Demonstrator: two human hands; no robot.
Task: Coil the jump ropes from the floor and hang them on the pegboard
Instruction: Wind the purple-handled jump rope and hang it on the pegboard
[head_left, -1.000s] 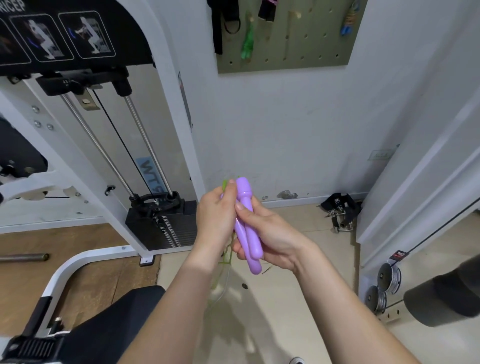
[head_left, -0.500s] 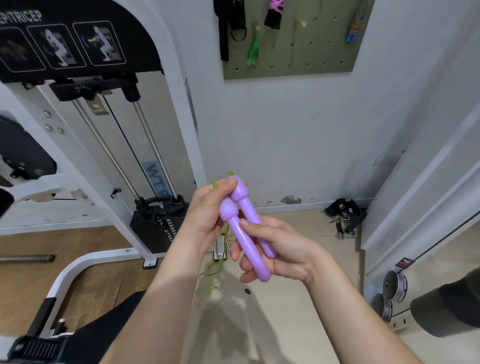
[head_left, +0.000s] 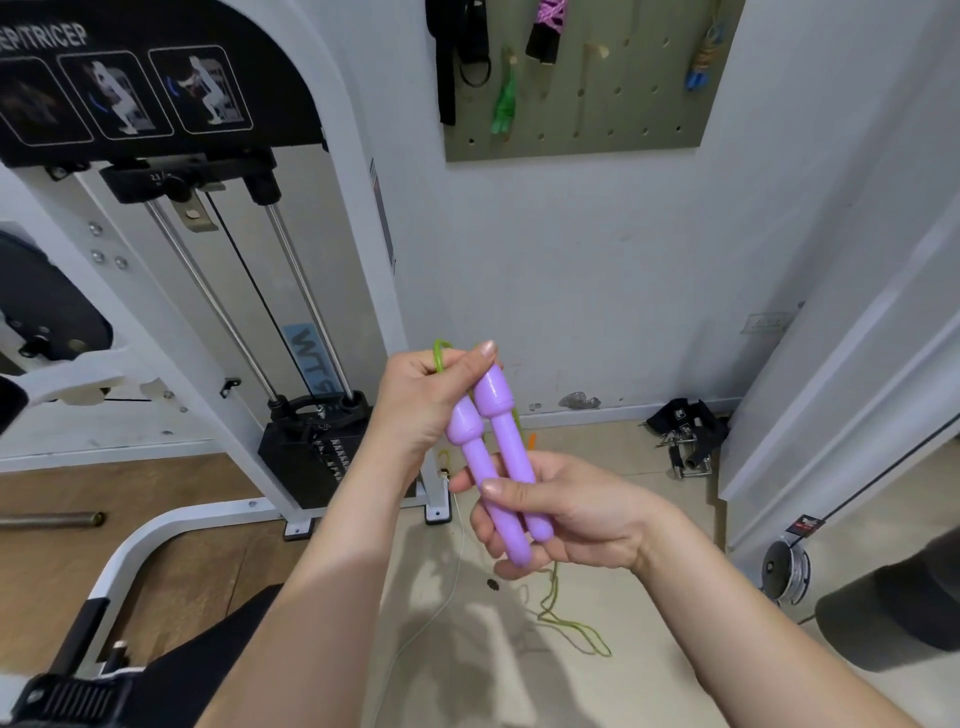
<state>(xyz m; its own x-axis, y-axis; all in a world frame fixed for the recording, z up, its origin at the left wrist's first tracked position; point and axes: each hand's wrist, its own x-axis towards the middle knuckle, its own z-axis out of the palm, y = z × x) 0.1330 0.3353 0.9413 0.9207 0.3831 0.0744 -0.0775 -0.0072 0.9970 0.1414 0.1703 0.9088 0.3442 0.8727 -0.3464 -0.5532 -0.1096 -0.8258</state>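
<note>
Two purple jump rope handles (head_left: 493, 457) lie side by side in front of me, tilted with their thick ends up. My right hand (head_left: 566, 514) grips their lower halves. My left hand (head_left: 426, 400) pinches the thin green rope (head_left: 440, 354) at the handles' top ends. The rest of the green rope hangs down behind my hands and its slack lies in loops on the floor (head_left: 571, 623). The olive pegboard (head_left: 623, 98) is on the wall above, with a green rope, a pink-and-black bundle and a blue-handled rope hanging on it.
A white cable weight machine (head_left: 291, 322) with a black weight stack stands at the left. A black padded seat (head_left: 171, 675) is at the lower left. Black straps with metal clips (head_left: 685, 436) lie by the wall. A white frame and roller (head_left: 893, 613) stand at right.
My hands have risen a little and the handles now tilt more, their top ends staggered. The view has tipped up, showing more of the pegboard. Rope loops on the floor are now visible.
</note>
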